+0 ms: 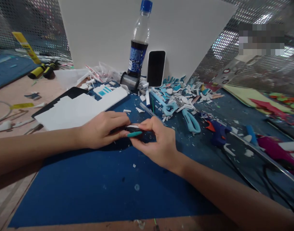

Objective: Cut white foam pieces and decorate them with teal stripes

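Between the fingertips of both hands is a small flat piece (133, 128) with dark and white layers. A teal strip (134, 134) runs along its near edge; whether the strip is joined to it I cannot tell. My left hand (106, 128) pinches the left end, fingers closed. From the right, my right hand (159, 139) grips the other end between thumb and fingers. Both hands are just above the blue cutting mat (108, 186). Fingers cover much of the piece. White foam sheets (67, 110) lie beyond my left forearm.
A cola bottle (137, 54), a wire spool (129, 81) and a phone (156, 69) stand at the back. Foam scraps (183, 93), light-blue scissors (191, 121) and a blue glue gun (219, 132) lie to the right. Another person (233, 69) is at the far right.
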A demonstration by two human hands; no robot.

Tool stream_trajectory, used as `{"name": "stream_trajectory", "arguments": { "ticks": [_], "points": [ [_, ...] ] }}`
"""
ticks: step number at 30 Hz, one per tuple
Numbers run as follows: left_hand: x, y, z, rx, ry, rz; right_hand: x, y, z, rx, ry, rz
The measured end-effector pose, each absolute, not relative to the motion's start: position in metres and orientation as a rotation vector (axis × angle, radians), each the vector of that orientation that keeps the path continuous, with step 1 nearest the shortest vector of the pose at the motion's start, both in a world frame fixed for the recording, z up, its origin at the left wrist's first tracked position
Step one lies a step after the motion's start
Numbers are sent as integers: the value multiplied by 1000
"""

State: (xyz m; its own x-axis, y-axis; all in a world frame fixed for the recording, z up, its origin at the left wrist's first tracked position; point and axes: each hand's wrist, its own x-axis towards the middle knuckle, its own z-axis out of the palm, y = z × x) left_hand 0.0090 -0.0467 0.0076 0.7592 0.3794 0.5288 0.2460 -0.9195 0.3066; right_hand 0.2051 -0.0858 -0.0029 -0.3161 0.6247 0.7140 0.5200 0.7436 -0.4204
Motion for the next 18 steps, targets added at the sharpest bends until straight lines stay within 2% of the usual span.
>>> {"name": "stream_trajectory", "arguments": {
  "ticks": [10,18],
  "points": [
    [8,-44,6,2587,537,888,209,-81,-7,-759,-2063,-145],
    [8,-43,6,2561,499,850,214,-78,-4,-622,-2162,-67]
  ]
}}
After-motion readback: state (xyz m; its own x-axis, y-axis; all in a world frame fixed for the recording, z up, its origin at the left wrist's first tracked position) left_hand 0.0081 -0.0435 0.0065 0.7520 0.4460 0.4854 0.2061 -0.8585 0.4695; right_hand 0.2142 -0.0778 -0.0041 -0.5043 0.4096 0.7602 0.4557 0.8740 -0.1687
